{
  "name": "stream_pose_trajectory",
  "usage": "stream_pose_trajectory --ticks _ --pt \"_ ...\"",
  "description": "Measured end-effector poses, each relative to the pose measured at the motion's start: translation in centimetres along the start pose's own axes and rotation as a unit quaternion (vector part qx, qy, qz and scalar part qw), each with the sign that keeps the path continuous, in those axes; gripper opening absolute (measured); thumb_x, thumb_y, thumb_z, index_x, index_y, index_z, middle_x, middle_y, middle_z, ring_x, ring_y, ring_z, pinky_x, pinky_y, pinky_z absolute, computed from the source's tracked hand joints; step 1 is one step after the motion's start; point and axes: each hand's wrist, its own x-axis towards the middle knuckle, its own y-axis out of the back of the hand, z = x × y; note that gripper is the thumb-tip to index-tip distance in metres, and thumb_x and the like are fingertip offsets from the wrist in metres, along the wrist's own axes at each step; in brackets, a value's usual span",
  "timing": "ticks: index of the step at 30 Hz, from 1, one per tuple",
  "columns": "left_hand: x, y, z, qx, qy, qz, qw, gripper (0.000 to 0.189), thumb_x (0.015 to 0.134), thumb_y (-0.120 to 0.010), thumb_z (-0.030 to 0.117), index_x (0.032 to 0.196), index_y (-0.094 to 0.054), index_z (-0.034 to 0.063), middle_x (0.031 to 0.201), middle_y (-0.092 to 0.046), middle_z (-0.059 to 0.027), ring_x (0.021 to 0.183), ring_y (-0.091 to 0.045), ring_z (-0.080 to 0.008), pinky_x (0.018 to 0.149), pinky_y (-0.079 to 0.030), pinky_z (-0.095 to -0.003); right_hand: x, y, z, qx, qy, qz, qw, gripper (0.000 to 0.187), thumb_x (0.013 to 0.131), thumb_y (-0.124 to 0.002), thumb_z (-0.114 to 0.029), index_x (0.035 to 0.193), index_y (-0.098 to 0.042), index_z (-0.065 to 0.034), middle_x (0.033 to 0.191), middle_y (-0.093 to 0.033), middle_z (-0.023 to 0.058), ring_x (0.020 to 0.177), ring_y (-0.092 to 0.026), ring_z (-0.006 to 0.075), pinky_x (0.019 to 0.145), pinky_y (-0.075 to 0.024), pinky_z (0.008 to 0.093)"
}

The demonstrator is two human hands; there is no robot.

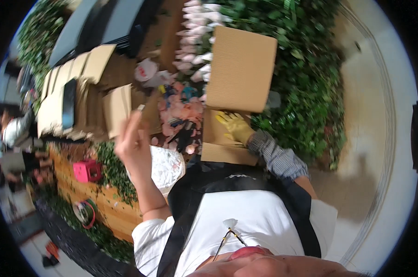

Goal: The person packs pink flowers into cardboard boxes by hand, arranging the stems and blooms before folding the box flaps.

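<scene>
My right hand (235, 128), in a yellow glove with a striped sleeve cuff, lies flat with fingers apart on a folded brown corrugated cardboard piece (226, 154). Its large ribbed panel (243, 69) stands up beyond the hand. My bare left hand (132, 135) is raised at the left and blurred, its fingers partly bent. A small white thing (141, 107) shows at its fingertips; whether it is held is unclear. Behind this hand are pieces of cut cardboard (118, 109). Pink petals (181, 110) and dark tools too blurred to name lie between the hands.
Leafy green stems (299, 76) are heaped at the right, beside pale pink blooms (191, 34) in rows. Stacked cardboard (80, 79) stands at the left. A white-filled round container (167, 166) is near my body. A pink stool (87, 170) and another person (14, 130) are farther left.
</scene>
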Motion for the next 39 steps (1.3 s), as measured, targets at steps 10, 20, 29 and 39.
stream_pose_trajectory --ticks 10,20,29,39 --pt "-11.5 -24.0 -13.6 -0.232 0.258 -0.502 0.792 0.042 0.096 -0.065 0.035 0.077 -0.058 -0.0017 0.063 -0.055 -0.0026 0.059 -0.051 -0.0118 0.052 -0.040 -0.0317 0.3 -0.5 2.4 0.182 -0.009 0.021 0.983 0.034 0.086 -0.062 -0.022 0.115 -0.068 -0.0067 0.127 -0.063 0.0165 0.118 -0.057 0.0342 0.101 -0.0431 0.0447" --pt "-10.9 -24.1 -10.2 0.042 0.036 -0.466 0.883 0.044 0.091 -0.069 0.038 0.084 -0.068 -0.0049 0.073 -0.066 -0.0220 0.068 -0.066 -0.0281 0.062 -0.050 -0.0409 1.4 0.4 -0.9 0.083 -0.145 -0.097 0.981 0.080 0.079 -0.075 -0.026 0.147 -0.037 -0.0071 0.154 -0.037 0.0153 0.137 -0.041 0.0344 0.112 -0.0344 0.0482" --pt "-9.3 -24.9 -7.6 0.149 -0.178 -0.612 0.756 0.031 0.089 -0.060 0.033 0.108 -0.073 0.0116 0.092 -0.071 -0.0225 0.088 -0.069 -0.0386 0.080 -0.055 -0.0494 0.5 2.4 0.6 0.246 -0.101 0.000 0.964 0.067 0.077 -0.079 -0.021 0.137 -0.054 -0.0057 0.138 -0.056 0.0157 0.127 -0.055 0.0320 0.103 -0.0462 0.0410" --pt "-12.1 -22.8 -3.6 0.229 -0.114 -0.582 0.772 0.038 0.090 -0.059 0.037 0.106 -0.069 0.0031 0.087 -0.071 -0.0209 0.084 -0.070 -0.0391 0.076 -0.056 -0.0503 -12.0 0.3 -3.7 0.088 -0.123 0.125 0.981 0.039 0.085 -0.067 -0.043 0.094 -0.071 -0.0043 0.079 -0.071 0.0119 0.077 -0.069 0.0326 0.069 -0.0533 0.0472"
